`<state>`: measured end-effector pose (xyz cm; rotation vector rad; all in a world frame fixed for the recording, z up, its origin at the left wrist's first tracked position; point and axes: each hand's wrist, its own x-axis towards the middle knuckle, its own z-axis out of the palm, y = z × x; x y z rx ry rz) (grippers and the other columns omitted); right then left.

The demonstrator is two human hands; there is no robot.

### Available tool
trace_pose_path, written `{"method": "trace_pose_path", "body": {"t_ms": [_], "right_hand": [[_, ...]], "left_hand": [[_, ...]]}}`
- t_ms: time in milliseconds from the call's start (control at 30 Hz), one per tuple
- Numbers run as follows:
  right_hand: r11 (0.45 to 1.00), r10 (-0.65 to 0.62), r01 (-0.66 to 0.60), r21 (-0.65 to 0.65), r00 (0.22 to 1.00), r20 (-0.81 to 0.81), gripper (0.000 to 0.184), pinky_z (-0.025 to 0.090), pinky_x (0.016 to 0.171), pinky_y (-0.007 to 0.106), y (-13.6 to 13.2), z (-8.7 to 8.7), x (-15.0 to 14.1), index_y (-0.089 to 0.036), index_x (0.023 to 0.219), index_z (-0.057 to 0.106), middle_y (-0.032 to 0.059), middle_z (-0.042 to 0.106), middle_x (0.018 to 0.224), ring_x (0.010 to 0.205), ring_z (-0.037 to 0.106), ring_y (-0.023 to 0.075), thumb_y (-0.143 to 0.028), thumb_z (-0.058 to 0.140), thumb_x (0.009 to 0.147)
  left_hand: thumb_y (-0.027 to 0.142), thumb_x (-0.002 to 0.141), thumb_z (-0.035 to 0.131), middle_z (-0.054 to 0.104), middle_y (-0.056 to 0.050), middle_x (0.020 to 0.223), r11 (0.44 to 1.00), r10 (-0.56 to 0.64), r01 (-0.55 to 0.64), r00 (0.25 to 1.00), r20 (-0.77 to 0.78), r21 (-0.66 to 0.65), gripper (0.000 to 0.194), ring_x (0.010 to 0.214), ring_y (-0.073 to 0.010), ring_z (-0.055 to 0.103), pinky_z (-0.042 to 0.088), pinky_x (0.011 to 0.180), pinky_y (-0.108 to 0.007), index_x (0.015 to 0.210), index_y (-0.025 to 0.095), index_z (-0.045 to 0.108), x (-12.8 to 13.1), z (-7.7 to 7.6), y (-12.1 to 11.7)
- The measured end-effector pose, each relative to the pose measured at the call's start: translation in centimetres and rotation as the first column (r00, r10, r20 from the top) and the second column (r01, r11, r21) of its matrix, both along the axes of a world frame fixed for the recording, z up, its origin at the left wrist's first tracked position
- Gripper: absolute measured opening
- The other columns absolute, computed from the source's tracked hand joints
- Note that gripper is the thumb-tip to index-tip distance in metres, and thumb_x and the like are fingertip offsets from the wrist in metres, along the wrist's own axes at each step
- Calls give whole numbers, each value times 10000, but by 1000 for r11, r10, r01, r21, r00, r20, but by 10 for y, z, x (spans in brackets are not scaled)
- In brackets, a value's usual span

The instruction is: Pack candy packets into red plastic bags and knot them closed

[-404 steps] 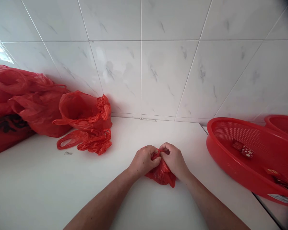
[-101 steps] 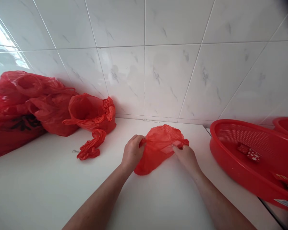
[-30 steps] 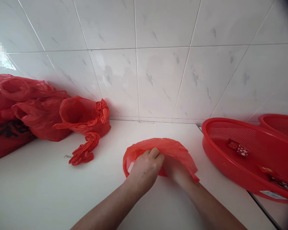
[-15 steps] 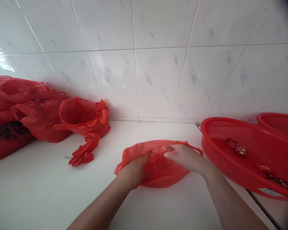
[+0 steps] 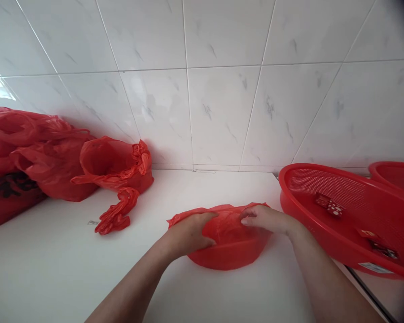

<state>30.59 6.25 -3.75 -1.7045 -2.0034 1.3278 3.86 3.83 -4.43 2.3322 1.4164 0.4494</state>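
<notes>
The thin red bag (image 5: 227, 259) sits at the near middle of the table (image 5: 202, 294), left of the red basket (image 5: 298, 211). Opening it looks mostly done: its mouth gapes, though the far rim remains creased and slack, so some spreading seems left. No contents show inside. The mouth faces up; the long axis runs left to right, roughly along the tiled wall (image 5: 222, 112). The left hand (image 5: 191, 233) spreads thumb and fingers wide at the left end. The right hand (image 5: 263, 218) curls narrowly at the right; whether it pinches film I cannot tell.
</notes>
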Motion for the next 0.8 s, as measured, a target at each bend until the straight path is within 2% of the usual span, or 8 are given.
{"method": "trace_pose_path", "body": {"t_ms": [100,233,333,400,533,600,700,800], "right_hand": [[994,60,-69,-85,993,-99,359,463,759,294,3,-11,8,-194,1013,674,64,658,1008,894,600,193,-431,548,775],[998,31,-39,-45,987,-160,389,452,815,294,6,-22,19,-209,1112,629,55,637,1062,969,584,191,-316,578,742],[997,72,-74,-21,993,-97,399,451,754,277,8,-22,17,-223,1119,621,41,647,956,884,594,176,-278,588,726],[998,63,-63,0,997,-38,405,447,715,270,8,-18,11,-228,1110,622,37,644,935,854,594,172,-295,612,711],[982,-97,77,175,990,106,332,432,665,260,-2,-2,-6,-261,1005,643,17,647,966,842,596,174,-335,641,681],[962,-120,84,258,985,126,257,412,613,250,-10,7,-17,-265,945,652,7,656,916,789,594,166,-323,609,698],[960,25,-53,274,994,107,179,379,550,235,-24,17,-36,-257,849,678,-7,667,837,710,581,148,-295,553,726],[938,233,-258,230,964,129,157,357,518,222,-33,15,-55,-245,751,694,-31,678,784,652,572,123,-259,543,712]], "left_hand": [[340,709,613,632,2,1093,987,-11,35,988,153,-155,569,904,-161,633,494,617,-203,1260,364,472,-5,3,9],[344,721,592,632,-28,1047,969,165,-142,981,104,-203,610,785,-168,634,479,570,-228,1307,326,424,-14,-8,21],[331,698,630,603,-24,1146,984,142,-131,986,88,-121,644,946,-200,606,483,664,-239,1307,342,420,-13,-16,23],[352,717,628,580,-6,1189,993,112,-109,988,102,-38,587,985,-196,587,476,706,-244,1275,351,448,-9,-16,22],[336,839,495,618,-12,1043,975,92,-102,994,57,199,306,856,-168,594,459,692,-270,1136,288,551,3,-12,16],[240,870,432,630,-22,959,951,20,-22,1000,7,309,249,835,-159,587,449,691,-268,1065,255,587,9,-12,14],[102,841,409,643,-27,939,923,-123,140,990,-70,359,290,867,-150,586,452,709,-252,989,240,617,13,-14,13],[31,766,442,640,-41,1053,905,-125,176,980,-152,387,341,993,-189,561,453,807,-301,965,237,627,11,-18,16]]}}
